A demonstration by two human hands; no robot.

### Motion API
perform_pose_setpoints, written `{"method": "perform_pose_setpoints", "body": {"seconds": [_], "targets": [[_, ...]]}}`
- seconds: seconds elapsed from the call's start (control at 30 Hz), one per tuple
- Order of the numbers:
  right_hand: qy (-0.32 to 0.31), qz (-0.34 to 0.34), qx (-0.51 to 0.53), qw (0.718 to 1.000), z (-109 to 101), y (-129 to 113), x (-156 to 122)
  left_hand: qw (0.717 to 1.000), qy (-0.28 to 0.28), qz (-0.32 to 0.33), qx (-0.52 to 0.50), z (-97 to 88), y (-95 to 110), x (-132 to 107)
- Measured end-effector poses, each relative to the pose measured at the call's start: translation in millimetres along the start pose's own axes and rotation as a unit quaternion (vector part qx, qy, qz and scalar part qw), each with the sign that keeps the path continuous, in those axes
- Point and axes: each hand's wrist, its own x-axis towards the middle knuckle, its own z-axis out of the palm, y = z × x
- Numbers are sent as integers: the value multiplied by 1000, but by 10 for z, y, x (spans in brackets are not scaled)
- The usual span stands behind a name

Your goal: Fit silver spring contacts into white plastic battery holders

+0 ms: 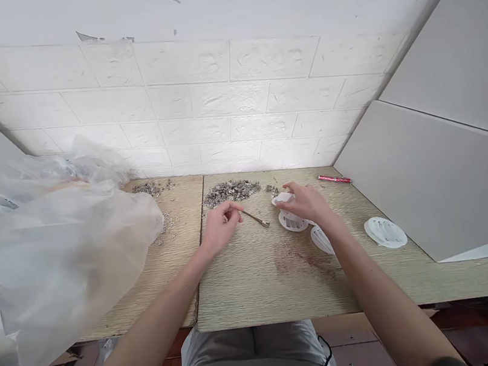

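Observation:
My left hand (pixel 223 227) is closed, thumb and fingers pinching a slim brass-coloured tool (pixel 253 217). The tool points right and slightly down, with a small shiny tip low over the table. With its thumb and fingers my right hand (pixel 305 201) grips a white round plastic piece (pixel 281 199). Directly below that lies a white disc (pixel 293 222) with grey slots. Another white disc (pixel 321 241) is partly hidden by my right forearm. A heap of small silvery metal parts (pixel 232 191) lies beyond my left hand, and a smaller cluster (pixel 271 190) is near my right fingers.
A red pen-like stick (pixel 334 178) lies at the back right. More white discs (pixel 385 232) rest by the grey panel (pixel 463 174). A big translucent plastic bag (pixel 55 266) covers the left side, with loose metal bits (pixel 153 188) behind it. The white brick-pattern wall (pixel 213 102) closes the back.

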Motion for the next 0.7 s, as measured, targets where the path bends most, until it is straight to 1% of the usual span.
{"method": "perform_pose_setpoints", "body": {"seconds": [0.03, 0.1, 0.17, 0.2, 0.23, 0.27, 0.33, 0.43, 0.5, 0.53, 0.57, 0.6, 0.63, 0.7], "targets": [[3, -1, -1, 1000, -14, -13, 28, 1000, 9, 1, -2, -4, 9, 2], [34, -8, 32, 999, -58, -73, 30, 1000, 24, 5, -10, -7, 34, 3], [46, -21, 125, 991, -97, -192, -15, 999, 26, 17, -31, -5, 63, 2], [28, -31, 191, 981, -104, -271, -45, 998, 21, 24, -46, -5, 76, 2], [-2, -49, 262, 964, -99, -359, -73, 997, 15, 30, -64, -5, 87, 4], [-37, -69, 325, 942, -81, -448, -98, 996, 12, 34, -83, -7, 93, 8], [-99, -102, 412, 900, -18, -615, -126, 993, 22, 30, -116, -18, 91, 22], [-181, -106, 477, 853, 92, -776, -115, 989, 61, -10, -134, -41, 60, 53], [-215, -99, 500, 833, 143, -815, -79, 985, 79, -52, -144, -52, 35, 69], [-222, -97, 503, 829, 162, -816, -53, 982, 82, -71, -154, -56, 26, 74], [-223, -96, 500, 832, 178, -808, -22, 979, 83, -86, -165, -58, 20, 78], [-211, -93, 487, 842, 196, -793, 14, 976, 82, -97, -175, -60, 16, 81], [-184, -91, 464, 862, 215, -773, 54, 974, 82, -105, -182, -63, 16, 84], [-92, -83, 375, 919, 268, -724, 138, 970, 99, -115, -192, -73, 17, 93]]}}
